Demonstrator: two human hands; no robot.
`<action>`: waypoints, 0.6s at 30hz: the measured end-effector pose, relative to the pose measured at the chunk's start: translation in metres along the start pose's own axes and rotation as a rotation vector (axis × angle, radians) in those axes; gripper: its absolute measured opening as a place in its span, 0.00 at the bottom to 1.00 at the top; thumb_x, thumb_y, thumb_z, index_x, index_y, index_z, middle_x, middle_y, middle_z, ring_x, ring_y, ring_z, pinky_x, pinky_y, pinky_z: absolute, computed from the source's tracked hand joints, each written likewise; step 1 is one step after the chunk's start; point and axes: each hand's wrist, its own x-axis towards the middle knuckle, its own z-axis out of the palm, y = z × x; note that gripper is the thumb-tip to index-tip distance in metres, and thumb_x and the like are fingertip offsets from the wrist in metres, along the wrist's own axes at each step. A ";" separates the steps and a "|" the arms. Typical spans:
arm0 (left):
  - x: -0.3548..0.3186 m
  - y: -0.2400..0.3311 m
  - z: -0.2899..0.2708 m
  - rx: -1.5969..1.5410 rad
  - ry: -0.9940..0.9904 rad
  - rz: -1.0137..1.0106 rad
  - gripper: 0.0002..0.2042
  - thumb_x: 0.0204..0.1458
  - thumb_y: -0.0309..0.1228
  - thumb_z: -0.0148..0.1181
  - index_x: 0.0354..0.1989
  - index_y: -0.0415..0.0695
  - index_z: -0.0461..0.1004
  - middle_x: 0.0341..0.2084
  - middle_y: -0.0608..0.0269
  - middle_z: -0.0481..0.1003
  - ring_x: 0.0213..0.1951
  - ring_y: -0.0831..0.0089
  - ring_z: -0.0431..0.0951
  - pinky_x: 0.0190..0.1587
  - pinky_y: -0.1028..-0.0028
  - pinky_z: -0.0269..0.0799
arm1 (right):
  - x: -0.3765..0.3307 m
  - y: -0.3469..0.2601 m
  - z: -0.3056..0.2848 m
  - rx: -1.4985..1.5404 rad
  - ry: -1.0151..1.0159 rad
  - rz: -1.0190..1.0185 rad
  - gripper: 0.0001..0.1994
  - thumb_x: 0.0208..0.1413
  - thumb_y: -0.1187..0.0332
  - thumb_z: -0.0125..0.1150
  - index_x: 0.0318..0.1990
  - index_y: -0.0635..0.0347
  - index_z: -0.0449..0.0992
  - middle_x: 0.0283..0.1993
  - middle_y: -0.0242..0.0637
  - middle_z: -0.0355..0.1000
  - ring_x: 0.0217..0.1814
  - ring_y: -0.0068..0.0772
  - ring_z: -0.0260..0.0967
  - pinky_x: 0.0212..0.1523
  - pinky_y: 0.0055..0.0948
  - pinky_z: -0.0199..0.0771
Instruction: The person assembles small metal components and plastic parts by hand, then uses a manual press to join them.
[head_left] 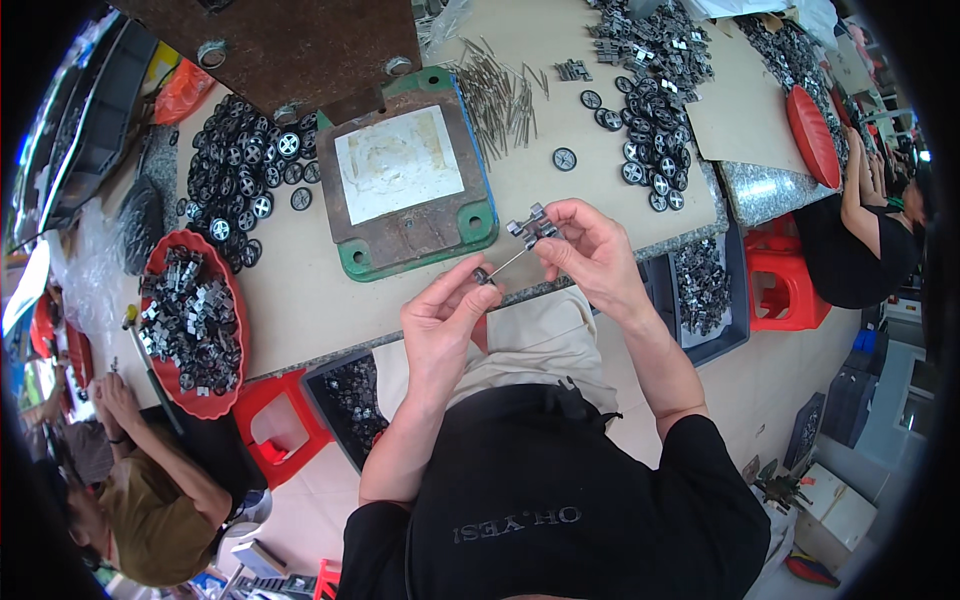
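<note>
My left hand (445, 318) is closed in a pinch on a small black wheel (483, 275). A thin metal axle (510, 262) runs from this wheel up toward my right hand (600, 258). The fingers of that hand are closed on a small grey plastic chassis piece (535, 226) with several stubby arms. The axle's far end reaches the underside of the chassis piece; my fingers hide whether it is inserted. Both hands are raised at the table's front edge, just in front of the press base.
A press with a green base (362, 258) stands in front of me. Around it lie black wheels (245, 165), metal axles (500, 95), more wheels (655, 150) and grey parts (655, 45). A red basket (240, 345) is left, a grey bin (738, 300) right. People sit on both sides.
</note>
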 end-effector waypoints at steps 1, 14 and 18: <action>0.000 0.000 -0.001 -0.020 0.010 0.006 0.16 0.47 0.19 0.58 0.47 0.35 0.70 0.36 0.57 0.75 0.33 0.72 0.76 0.39 0.76 0.73 | 0.000 0.003 -0.001 0.022 -0.032 -0.007 0.10 0.53 0.76 0.55 0.43 0.66 0.67 0.37 0.32 0.69 0.31 0.14 0.65 0.28 0.16 0.69; -0.003 0.001 0.004 0.180 0.018 0.199 0.16 0.45 0.16 0.58 0.45 0.36 0.72 0.37 0.58 0.73 0.33 0.77 0.75 0.32 0.82 0.71 | -0.003 0.010 0.005 0.077 0.018 -0.079 0.11 0.53 0.74 0.56 0.44 0.65 0.67 0.35 0.31 0.69 0.34 0.16 0.65 0.33 0.18 0.68; -0.002 0.005 0.006 0.313 -0.007 0.225 0.16 0.45 0.16 0.58 0.46 0.36 0.71 0.38 0.57 0.73 0.35 0.76 0.75 0.33 0.81 0.72 | -0.001 0.018 0.006 0.015 0.022 -0.054 0.12 0.53 0.75 0.55 0.44 0.66 0.67 0.36 0.32 0.69 0.34 0.16 0.65 0.34 0.18 0.69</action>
